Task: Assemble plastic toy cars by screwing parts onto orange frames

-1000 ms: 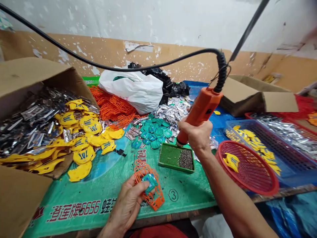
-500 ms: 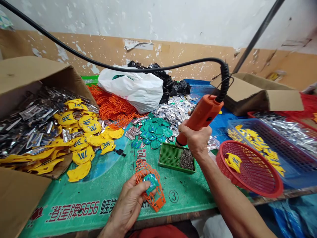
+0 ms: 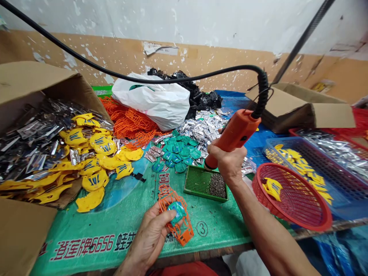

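Between thumb and fingers, my left hand (image 3: 153, 230) grips an orange plastic frame (image 3: 186, 234) with a green plastic piece (image 3: 176, 211) lying on it, the thumb pressing on the green piece. My right hand (image 3: 231, 163) is wrapped round an orange electric screwdriver (image 3: 235, 128), its dark nose pointing down and left. That nose hangs over a green tray (image 3: 198, 183), which has small screws (image 3: 217, 186) heaped at its right end. The screwdriver's tip is too small to make out. Behind the tray lies a pile of green pieces (image 3: 179, 151).
A cardboard box (image 3: 28, 82) at left spills silvery parts and yellow pieces (image 3: 97, 180). Behind are a white bag (image 3: 161, 101), orange frames (image 3: 126, 124) and silver parts (image 3: 204, 126). To the right stand a red basket (image 3: 304, 207) and a blue crate (image 3: 339, 191). A black cable (image 3: 172, 81) crosses above.
The view has shifted very slightly. Both hands keep their grips and hold almost the same places, with the screwdriver still over the green tray.
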`<state>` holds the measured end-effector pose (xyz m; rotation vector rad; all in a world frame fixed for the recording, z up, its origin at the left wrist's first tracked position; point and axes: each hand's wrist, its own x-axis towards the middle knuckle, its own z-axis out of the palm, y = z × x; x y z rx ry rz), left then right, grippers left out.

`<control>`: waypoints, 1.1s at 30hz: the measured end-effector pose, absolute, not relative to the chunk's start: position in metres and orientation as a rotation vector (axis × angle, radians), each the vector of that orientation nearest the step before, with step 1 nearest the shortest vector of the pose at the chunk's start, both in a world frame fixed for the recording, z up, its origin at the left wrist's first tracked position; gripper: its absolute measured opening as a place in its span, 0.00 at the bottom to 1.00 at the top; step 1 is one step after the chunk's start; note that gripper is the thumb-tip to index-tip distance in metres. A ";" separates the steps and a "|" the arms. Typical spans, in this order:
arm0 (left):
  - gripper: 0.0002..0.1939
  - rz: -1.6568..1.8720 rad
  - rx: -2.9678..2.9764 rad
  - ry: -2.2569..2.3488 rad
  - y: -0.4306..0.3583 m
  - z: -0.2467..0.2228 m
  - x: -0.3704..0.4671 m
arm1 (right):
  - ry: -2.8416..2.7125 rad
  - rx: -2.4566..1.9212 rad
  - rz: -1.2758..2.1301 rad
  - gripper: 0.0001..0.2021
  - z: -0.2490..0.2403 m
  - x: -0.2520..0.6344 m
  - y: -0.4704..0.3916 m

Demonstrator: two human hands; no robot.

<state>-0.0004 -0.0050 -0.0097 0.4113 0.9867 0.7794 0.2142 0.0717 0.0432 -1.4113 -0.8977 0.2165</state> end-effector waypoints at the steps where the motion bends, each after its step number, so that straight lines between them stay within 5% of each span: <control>1: 0.17 0.779 0.412 0.993 -0.005 -0.010 0.000 | -0.898 -1.410 0.216 0.10 0.044 0.214 0.071; 22: 0.18 0.825 0.416 0.925 -0.006 -0.008 0.010 | -0.863 -1.110 0.376 0.08 0.078 0.204 0.051; 33: 0.15 0.832 0.399 0.874 -0.006 0.000 0.011 | -1.005 -0.874 0.863 0.23 0.096 0.158 -0.001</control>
